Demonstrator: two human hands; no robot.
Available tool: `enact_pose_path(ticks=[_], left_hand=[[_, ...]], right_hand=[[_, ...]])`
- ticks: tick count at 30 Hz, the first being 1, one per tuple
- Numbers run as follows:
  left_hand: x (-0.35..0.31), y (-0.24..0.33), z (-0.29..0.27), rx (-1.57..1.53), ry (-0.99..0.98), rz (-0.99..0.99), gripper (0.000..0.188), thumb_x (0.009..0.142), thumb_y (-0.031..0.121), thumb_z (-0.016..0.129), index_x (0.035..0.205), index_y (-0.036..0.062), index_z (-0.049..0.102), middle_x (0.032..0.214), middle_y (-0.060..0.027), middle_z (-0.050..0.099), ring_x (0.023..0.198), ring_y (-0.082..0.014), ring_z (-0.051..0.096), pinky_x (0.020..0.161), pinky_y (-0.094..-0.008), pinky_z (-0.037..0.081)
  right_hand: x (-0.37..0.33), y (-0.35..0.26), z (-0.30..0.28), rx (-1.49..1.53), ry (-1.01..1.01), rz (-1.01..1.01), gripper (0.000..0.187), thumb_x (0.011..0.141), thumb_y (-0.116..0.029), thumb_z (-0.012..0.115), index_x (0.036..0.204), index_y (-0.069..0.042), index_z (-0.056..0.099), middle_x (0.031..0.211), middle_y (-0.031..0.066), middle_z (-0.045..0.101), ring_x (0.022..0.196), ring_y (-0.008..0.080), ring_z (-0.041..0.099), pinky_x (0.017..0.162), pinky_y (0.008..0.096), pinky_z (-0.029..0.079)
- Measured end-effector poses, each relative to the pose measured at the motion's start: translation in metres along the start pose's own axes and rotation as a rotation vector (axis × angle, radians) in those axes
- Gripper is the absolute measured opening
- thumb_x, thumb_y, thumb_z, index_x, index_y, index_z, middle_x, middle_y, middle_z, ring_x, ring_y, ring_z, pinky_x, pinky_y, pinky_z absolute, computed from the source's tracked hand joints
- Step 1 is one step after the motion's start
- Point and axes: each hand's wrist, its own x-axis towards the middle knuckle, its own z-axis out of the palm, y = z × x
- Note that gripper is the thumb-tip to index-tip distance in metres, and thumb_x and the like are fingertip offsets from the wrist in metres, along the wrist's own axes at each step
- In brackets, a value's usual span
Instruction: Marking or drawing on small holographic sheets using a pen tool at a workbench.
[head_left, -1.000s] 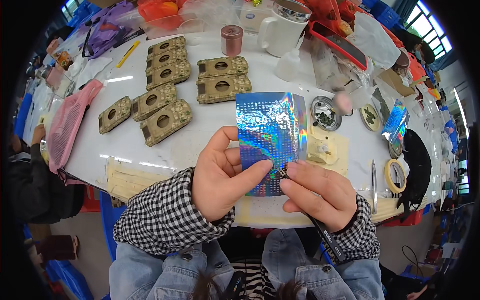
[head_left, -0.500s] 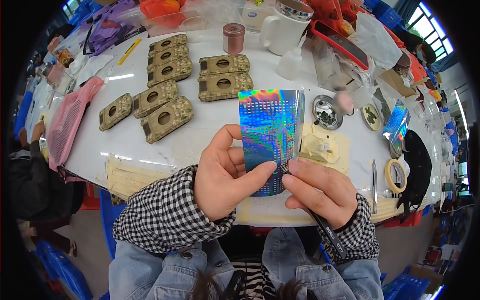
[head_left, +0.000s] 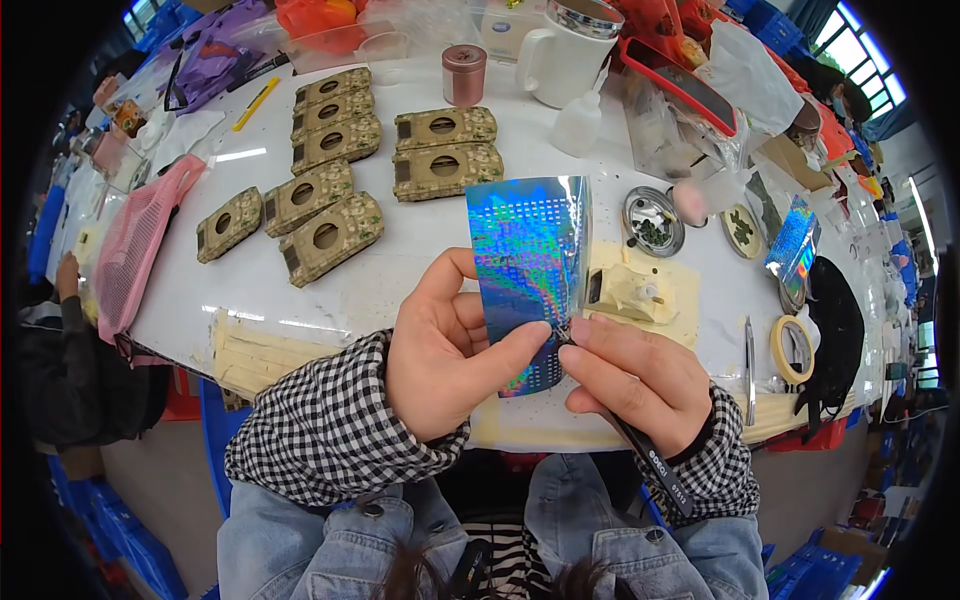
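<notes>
Black tweezers (head_left: 657,462) sat pinched in right hand (head_left: 645,388); tips hard to make out by sheet's lower right edge. Left hand (head_left: 440,355), just beside, clamped shiny sheet (head_left: 525,250) above table (head_left: 420,275), some fingers hidden behind. Beyond: camo hulls (head_left: 332,240); mug (head_left: 568,65), top cut off.

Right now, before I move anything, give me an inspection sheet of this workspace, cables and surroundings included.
Surface: white table bearing eight camouflage hulls with round openings.
Job's things: shiny blue holographic sheet, in hand; black-handled tool, its tip by the sheet's right edge, contact unclear.
Clutter: pink mesh bag at left; white mug and red-cased phone toward the far side; tape roll at right.
Hands: left hand pinches the sheet; right hand holds the tool.
Cables: nothing seen.
Surroundings: blue crates at lower left; gridded window at upper right; another person partly visible at left.
</notes>
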Motion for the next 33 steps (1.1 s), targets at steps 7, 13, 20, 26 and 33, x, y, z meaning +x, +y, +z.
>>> enact_pose_path(ticks=[7, 13, 20, 26, 33], left_hand=[[0.0007, -0.001, 0.0007, -0.026, 0.009, -0.032, 0.04, 0.087, -0.004, 0.061, 0.12, 0.0015, 0.04, 0.104, -0.0119, 0.066, 0.094, -0.0135, 0.064, 0.081, -0.0274, 0.053], [0.0016, -0.003, -0.0001, -0.057, 0.013, -0.047, 0.041, 0.087, -0.004, 0.061, 0.121, 0.001, 0.04, 0.104, -0.0123, 0.067, 0.094, -0.0139, 0.065, 0.081, -0.0274, 0.054], [0.0026, -0.0036, -0.0013, -0.098, -0.005, -0.063, 0.042, 0.087, -0.003, 0.061, 0.123, 0.0008, 0.04, 0.105, -0.0127, 0.067, 0.094, -0.0142, 0.065, 0.082, -0.0271, 0.054], [0.0021, -0.0028, -0.0009, -0.091, -0.009, -0.064, 0.042, 0.088, -0.003, 0.061, 0.123, 0.0009, 0.039, 0.106, -0.0128, 0.066, 0.095, -0.0144, 0.065, 0.082, -0.0273, 0.054], [0.0021, -0.0002, -0.0009, -0.107, -0.019, -0.07, 0.043, 0.088, -0.003, 0.061, 0.124, 0.001, 0.038, 0.108, -0.0131, 0.066, 0.096, -0.0144, 0.064, 0.083, -0.0272, 0.053]], right_hand=[[-0.0018, 0.0011, 0.0016, -0.017, 0.0, -0.02, 0.035, 0.075, -0.017, 0.076, 0.104, 0.001, 0.067, 0.101, 0.0154, 0.065, 0.086, 0.0286, 0.068, 0.071, 0.0339, 0.058], [-0.0025, 0.0009, 0.0035, -0.058, 0.025, -0.054, 0.034, 0.075, -0.018, 0.076, 0.103, 0.0, 0.067, 0.1, 0.0151, 0.065, 0.085, 0.0283, 0.068, 0.073, 0.0341, 0.059], [-0.003, 0.0003, 0.0063, -0.092, 0.04, -0.092, 0.034, 0.075, -0.019, 0.075, 0.102, 0.001, 0.067, 0.096, 0.0159, 0.067, 0.086, 0.0278, 0.069, 0.075, 0.0349, 0.059], [-0.0035, 0.001, 0.0046, -0.086, 0.026, -0.099, 0.035, 0.076, -0.018, 0.075, 0.103, 0.001, 0.067, 0.099, 0.0167, 0.066, 0.086, 0.0282, 0.069, 0.075, 0.0349, 0.058], [-0.0054, 0.0023, 0.0047, -0.076, 0.026, -0.097, 0.036, 0.076, -0.018, 0.075, 0.105, 0.001, 0.067, 0.103, 0.0173, 0.065, 0.086, 0.0288, 0.068, 0.072, 0.0337, 0.058]])
